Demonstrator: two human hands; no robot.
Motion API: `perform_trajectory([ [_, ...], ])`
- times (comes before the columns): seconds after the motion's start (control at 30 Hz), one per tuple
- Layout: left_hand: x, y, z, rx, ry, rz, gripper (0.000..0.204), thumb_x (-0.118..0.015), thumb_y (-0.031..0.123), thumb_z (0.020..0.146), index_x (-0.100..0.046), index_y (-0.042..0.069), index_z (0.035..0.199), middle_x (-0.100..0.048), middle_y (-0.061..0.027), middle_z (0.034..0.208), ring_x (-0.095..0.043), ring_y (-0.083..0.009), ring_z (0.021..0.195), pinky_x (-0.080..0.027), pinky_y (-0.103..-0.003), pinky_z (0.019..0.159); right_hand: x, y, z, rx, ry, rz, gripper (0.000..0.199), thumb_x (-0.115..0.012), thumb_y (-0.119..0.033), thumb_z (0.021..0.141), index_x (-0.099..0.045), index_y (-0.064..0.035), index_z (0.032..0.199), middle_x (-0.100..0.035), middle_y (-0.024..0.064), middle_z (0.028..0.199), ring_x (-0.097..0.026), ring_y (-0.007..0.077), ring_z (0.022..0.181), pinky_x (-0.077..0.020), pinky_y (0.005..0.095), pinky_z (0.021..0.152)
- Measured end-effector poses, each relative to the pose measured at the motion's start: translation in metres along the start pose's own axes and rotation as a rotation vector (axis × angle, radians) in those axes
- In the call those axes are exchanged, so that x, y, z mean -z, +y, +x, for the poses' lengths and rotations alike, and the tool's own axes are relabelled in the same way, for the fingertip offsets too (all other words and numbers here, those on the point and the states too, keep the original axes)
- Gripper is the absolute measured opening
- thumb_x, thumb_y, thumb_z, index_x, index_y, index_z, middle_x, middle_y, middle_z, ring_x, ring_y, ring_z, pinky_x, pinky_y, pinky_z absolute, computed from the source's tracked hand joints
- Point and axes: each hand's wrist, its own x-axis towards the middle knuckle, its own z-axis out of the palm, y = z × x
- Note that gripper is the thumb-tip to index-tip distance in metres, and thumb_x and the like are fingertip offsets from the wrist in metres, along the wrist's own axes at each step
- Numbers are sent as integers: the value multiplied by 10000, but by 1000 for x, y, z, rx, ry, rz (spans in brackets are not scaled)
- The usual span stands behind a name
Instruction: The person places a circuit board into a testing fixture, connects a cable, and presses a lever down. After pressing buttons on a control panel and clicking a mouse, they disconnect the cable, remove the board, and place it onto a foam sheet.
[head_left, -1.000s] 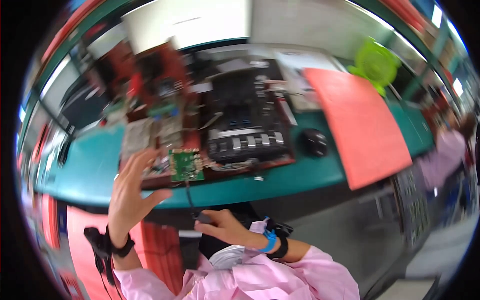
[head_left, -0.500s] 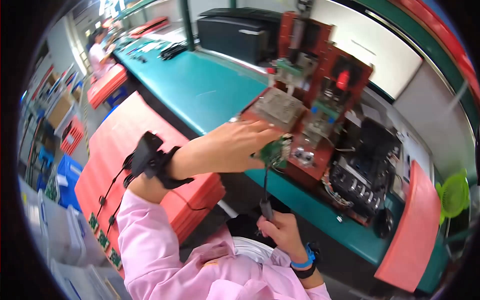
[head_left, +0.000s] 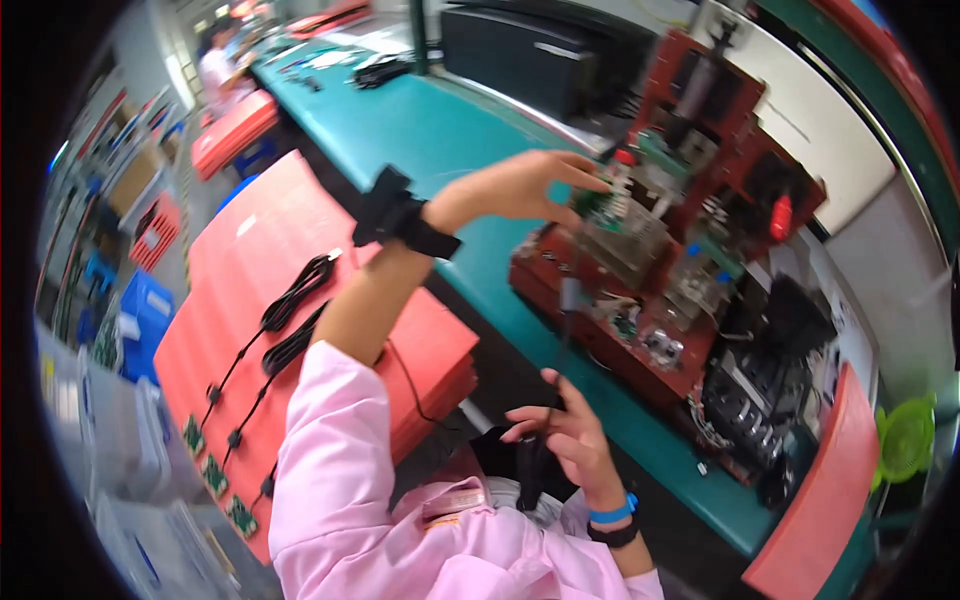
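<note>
My left hand (head_left: 525, 190) reaches over the red test fixture (head_left: 545, 275), its fingers closed on a small green circuit board (head_left: 600, 208) above the fixture's left metal plate (head_left: 640, 255). From the board a dark cable (head_left: 569, 297) with a thicker grey sleeve hangs toward my body. My right hand (head_left: 575, 445) is lower down, fingers spread beside this cable. A black cable bundle (head_left: 536, 472) dangles next to that palm. Motion blurs the board, so whether it touches the plate cannot be made out.
Coiled cables (head_left: 298, 292) with small boards (head_left: 213, 476) lie on stacked pink foam sheets (head_left: 250, 250) at left. The green bench (head_left: 440, 150) runs behind. Right of the fixture are black equipment (head_left: 750, 390), a curved foam sheet (head_left: 815, 490) and a green basket (head_left: 905, 440).
My left hand has carried the circuit board up and rightward, over the fixture's plate. My right hand has opened from its grip on the cable's grey sleeve. The view has shifted too.
</note>
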Motion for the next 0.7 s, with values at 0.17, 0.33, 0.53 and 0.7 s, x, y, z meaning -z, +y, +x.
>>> perform_trajectory([
  [0.17, 0, -36, 24, -1, -102, -62, 351, -709, 202, 698, -647, 111, 1031, -542, -147, 1162, -518, -305, 1061, -420, -363, 892, -4, 2, 26, -17, -101, 47, 722, -559, -101, 781, -154, -73, 1377, -562, 206, 1061, -581, 269, 920, -416, 362, 856],
  [0.33, -14, -39, 42, 8, -245, -214, 347, -715, 136, 703, -645, 127, 1043, -605, -116, 1076, -538, -256, 1040, -395, -331, 912, -2, 5, 34, -51, -163, 115, 699, -557, -83, 782, -172, -72, 1366, -564, 205, 1044, -576, 264, 910, -410, 362, 854],
  [0.53, -18, -36, 51, 65, -350, -245, 344, -702, 152, 715, -639, 126, 1053, -598, -95, 1100, -561, -222, 985, -413, -313, 864, -5, 9, 40, -63, -188, 178, 667, -550, -103, 806, -183, -61, 1361, -547, 163, 1045, -537, 200, 895, -380, 324, 869],
  [0.7, -19, -40, 51, -57, -305, -287, 348, -697, 164, 710, -641, 130, 1052, -637, -111, 848, -552, -216, 701, -450, -315, 635, -2, 15, 42, -52, -194, 185, 667, -553, -116, 798, -189, -72, 1355, -549, 198, 1059, -556, 253, 913, -382, 360, 875],
])
